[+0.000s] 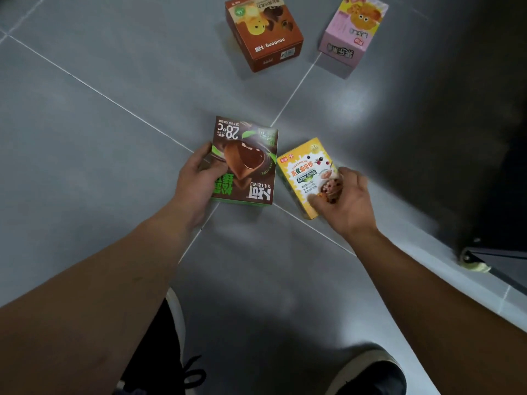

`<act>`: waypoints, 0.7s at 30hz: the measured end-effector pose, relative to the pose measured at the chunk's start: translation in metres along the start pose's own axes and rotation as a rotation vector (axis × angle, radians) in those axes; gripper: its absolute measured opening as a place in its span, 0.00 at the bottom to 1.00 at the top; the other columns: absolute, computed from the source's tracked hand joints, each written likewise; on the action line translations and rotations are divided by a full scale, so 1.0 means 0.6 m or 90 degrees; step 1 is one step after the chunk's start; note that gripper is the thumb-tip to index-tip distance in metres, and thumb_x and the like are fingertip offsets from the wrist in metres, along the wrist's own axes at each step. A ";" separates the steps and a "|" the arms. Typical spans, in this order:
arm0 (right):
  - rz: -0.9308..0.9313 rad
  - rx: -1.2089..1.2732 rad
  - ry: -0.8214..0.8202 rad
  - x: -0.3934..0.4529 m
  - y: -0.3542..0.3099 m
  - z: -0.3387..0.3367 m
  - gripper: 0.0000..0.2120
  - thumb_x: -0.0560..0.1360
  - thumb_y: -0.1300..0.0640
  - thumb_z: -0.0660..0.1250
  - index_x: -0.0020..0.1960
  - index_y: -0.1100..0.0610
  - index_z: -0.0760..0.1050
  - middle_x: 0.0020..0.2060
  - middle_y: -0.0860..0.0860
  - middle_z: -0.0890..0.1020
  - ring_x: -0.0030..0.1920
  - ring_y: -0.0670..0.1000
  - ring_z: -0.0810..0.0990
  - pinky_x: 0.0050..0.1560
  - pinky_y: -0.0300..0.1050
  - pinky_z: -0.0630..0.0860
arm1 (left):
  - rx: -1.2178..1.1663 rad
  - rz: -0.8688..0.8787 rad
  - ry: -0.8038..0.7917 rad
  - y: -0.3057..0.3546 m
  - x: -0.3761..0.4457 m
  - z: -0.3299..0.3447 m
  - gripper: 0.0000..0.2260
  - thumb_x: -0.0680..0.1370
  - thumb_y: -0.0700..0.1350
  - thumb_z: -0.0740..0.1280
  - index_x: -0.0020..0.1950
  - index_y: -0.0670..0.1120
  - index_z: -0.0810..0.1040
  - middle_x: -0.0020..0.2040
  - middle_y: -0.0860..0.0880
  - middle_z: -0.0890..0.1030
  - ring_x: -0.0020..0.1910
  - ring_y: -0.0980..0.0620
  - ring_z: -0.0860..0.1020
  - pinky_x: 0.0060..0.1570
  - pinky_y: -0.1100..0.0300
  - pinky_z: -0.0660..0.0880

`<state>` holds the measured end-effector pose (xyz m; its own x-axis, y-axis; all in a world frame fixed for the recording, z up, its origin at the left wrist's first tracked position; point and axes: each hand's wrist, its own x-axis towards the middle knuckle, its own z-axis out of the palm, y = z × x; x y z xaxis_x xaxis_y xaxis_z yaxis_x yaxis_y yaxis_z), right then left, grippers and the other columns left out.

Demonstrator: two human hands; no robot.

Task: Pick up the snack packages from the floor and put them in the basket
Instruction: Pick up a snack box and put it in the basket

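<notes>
Over grey floor tiles, left hand grips brown box, right hand grips yellow box.

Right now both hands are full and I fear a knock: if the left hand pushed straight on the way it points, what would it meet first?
Probably the orange-brown box, beyond the left hand and its chocolate box; depth is uncertain.

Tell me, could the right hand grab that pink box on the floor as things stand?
Probably not yet. The right hand already grips the yellow box, so its fingers are occupied. The pink box stands farther off on the floor, with nothing blocking the way.
</notes>
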<state>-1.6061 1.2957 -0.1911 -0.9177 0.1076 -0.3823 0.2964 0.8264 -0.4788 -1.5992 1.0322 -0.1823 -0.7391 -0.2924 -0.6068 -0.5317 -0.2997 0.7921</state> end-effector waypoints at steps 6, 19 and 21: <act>0.108 -0.038 -0.058 0.016 -0.030 -0.001 0.45 0.56 0.36 0.80 0.66 0.56 0.70 0.61 0.53 0.75 0.60 0.56 0.78 0.58 0.52 0.78 | 0.004 -0.021 -0.004 -0.011 -0.003 -0.008 0.26 0.72 0.34 0.71 0.69 0.46 0.74 0.58 0.43 0.83 0.49 0.45 0.85 0.46 0.52 0.82; 0.310 0.388 -0.149 0.036 -0.026 -0.042 0.22 0.68 0.53 0.76 0.58 0.55 0.72 0.49 0.53 0.85 0.47 0.53 0.86 0.56 0.54 0.81 | 0.027 -0.202 0.007 -0.019 -0.004 0.002 0.11 0.74 0.48 0.74 0.51 0.43 0.80 0.37 0.47 0.86 0.32 0.52 0.84 0.31 0.62 0.79; 0.337 0.431 -0.152 0.022 -0.032 -0.036 0.25 0.69 0.54 0.75 0.62 0.58 0.71 0.49 0.55 0.85 0.45 0.54 0.86 0.52 0.53 0.82 | 0.037 -0.183 0.011 -0.022 -0.014 0.004 0.13 0.74 0.46 0.74 0.54 0.42 0.78 0.37 0.47 0.85 0.30 0.52 0.83 0.26 0.62 0.76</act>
<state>-1.6293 1.2931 -0.1700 -0.5588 0.2017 -0.8044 0.8280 0.1896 -0.5276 -1.5869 1.0410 -0.1875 -0.5482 -0.2185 -0.8073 -0.7410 -0.3206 0.5900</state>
